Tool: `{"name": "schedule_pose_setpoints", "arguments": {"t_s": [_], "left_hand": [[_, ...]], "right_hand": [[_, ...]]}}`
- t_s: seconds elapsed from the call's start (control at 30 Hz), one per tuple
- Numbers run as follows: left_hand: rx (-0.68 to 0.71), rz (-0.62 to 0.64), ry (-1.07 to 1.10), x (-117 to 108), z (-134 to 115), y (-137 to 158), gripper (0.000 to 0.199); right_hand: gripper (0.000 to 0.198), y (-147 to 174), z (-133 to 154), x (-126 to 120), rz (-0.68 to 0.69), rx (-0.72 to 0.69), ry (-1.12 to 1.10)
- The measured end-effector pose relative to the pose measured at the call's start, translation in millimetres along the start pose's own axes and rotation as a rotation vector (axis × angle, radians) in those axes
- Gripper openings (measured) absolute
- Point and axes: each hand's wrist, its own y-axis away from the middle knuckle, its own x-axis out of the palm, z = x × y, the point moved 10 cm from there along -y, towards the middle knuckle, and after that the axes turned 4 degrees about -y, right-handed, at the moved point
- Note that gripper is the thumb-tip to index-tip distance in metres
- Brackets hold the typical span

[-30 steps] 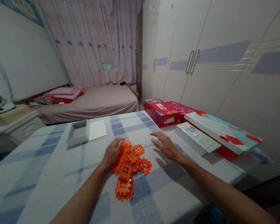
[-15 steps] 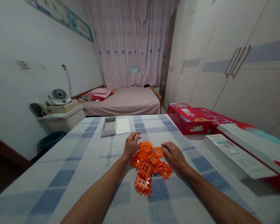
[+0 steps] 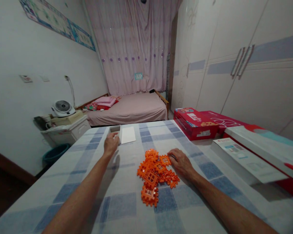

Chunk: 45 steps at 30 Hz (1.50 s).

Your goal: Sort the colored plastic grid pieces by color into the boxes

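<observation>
Orange square building pieces (image 3: 151, 177) with toothed edges and window-like openings lie in a loose pile on the checked tablecloth. My right hand (image 3: 181, 161) rests at the pile's right side, fingers curled in by an orange piece (image 3: 165, 160); what they hold, if anything, is hidden. Away from the pile, my left hand (image 3: 111, 144) is over the near side of a shallow grey box (image 3: 119, 130). Its fingers are loosely bent and slightly apart, with nothing visible in them. Beside the box lies a white card or lid (image 3: 128, 135).
Red boxes (image 3: 194, 125) stand along the table's right side, with a white-and-red package (image 3: 261, 146) and a printed flap (image 3: 249, 159) jutting inward. Beyond the table are a bed (image 3: 134, 105), a wardrobe (image 3: 258, 87) and a fan (image 3: 62, 108) on a cabinet.
My left hand has left the orange pile and moved left and forward to the grey box. My right hand stays beside the pile. The camera view has shifted slightly.
</observation>
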Motion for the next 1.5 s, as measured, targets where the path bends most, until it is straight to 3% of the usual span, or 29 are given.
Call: {"name": "schedule_pose_setpoints", "arguments": {"t_s": [0.1,0.27,0.43,0.6,0.77,0.9,1.17,1.37,1.5], "left_hand": [[0.084,0.014,-0.216,-17,11,-1,0.036],[0.167,0.088,-0.464,-15,29,7,0.035],[0.27,0.106,-0.584,-10,20,12,0.022],[0.429,0.135,-0.562,2,-24,46,0.016],[0.594,0.147,-0.408,17,-88,100,0.015],[0.671,0.179,-0.299,35,-124,128,0.011],[0.855,0.318,-0.411,90,-177,166,0.015],[1.124,0.298,-0.532,113,-212,209,0.013],[1.231,0.274,-0.373,99,-223,224,0.009]], "right_hand": [[0.019,0,1,0,-0.001,-0.002,0.012],[0.019,0,4,-2,-0.015,0.008,0.021],[0.019,1,4,-2,-0.031,0.013,0.02],[0.019,1,3,-1,-0.027,0.01,0.025],[0.018,2,5,-3,-0.044,0.01,0.008],[0.018,2,4,-5,-0.056,0.042,-0.052],[0.05,5,-22,-19,-0.2,0.311,-0.697],[0.059,6,-16,-32,-0.241,0.297,-0.681],[0.045,6,-22,-43,-0.323,0.302,-0.732]]}}
